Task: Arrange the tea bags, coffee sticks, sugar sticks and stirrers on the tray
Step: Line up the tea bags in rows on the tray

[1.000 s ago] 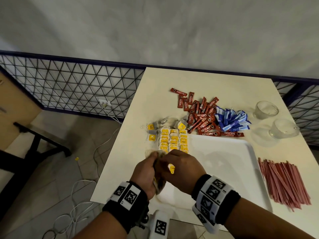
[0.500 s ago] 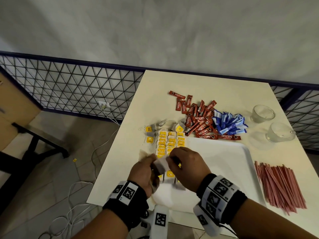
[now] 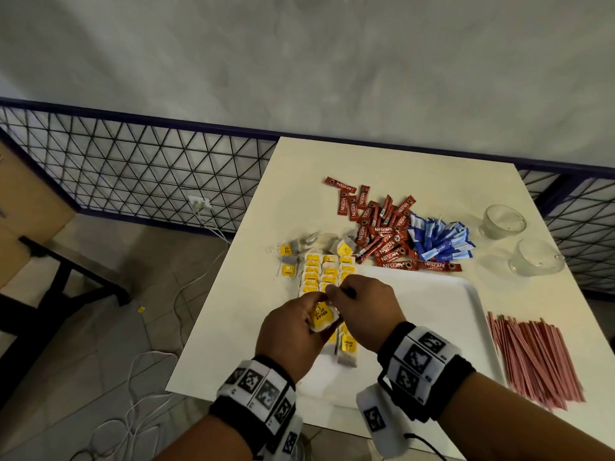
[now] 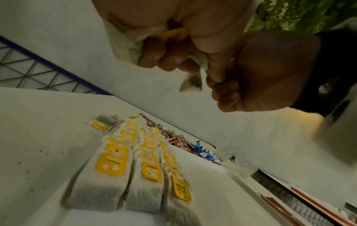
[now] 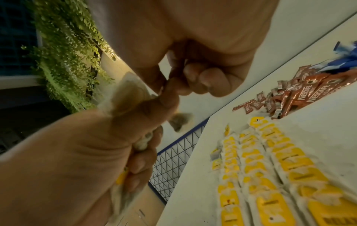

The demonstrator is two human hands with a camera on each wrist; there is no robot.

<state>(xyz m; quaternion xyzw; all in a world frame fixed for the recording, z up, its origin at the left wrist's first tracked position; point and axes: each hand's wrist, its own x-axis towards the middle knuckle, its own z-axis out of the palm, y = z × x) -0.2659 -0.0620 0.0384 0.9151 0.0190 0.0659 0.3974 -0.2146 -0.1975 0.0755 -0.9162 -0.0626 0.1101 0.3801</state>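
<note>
"NESCAFE" is printed in white on the red coffee sticks (image 3: 382,234), which are heaped on the table (image 3: 299,174) just beyond the far edge of the white tray (image 3: 432,311). "RELAX" can be read on the yellow tag of the tea bag bundle (image 3: 321,319) held in the left hand (image 3: 293,334), and again on a tag in the tea bag rows (image 3: 327,271) seen from the left wrist. These rows are laid in three overlapping columns along the tray's left side. A few loose tea bags (image 3: 289,257) are scattered on the table beside the rows' far end.

The blue sugar sticks (image 3: 439,241) are piled just right of the coffee sticks. Two clear glass cups (image 3: 502,221) stand near the table's right far corner, and the red stirrers (image 3: 532,354) are spread on the table to the right of the tray. Part of the rows is hidden behind both hands in the head view.

The left hand is closed around several tea bags, fingers curled over them above the tray's near left part. The right hand (image 3: 362,311) is brought against it, thumb and forefinger pinched together at the top of the bundle; what is pinched, possibly a string or tag, is too blurred to tell.
</note>
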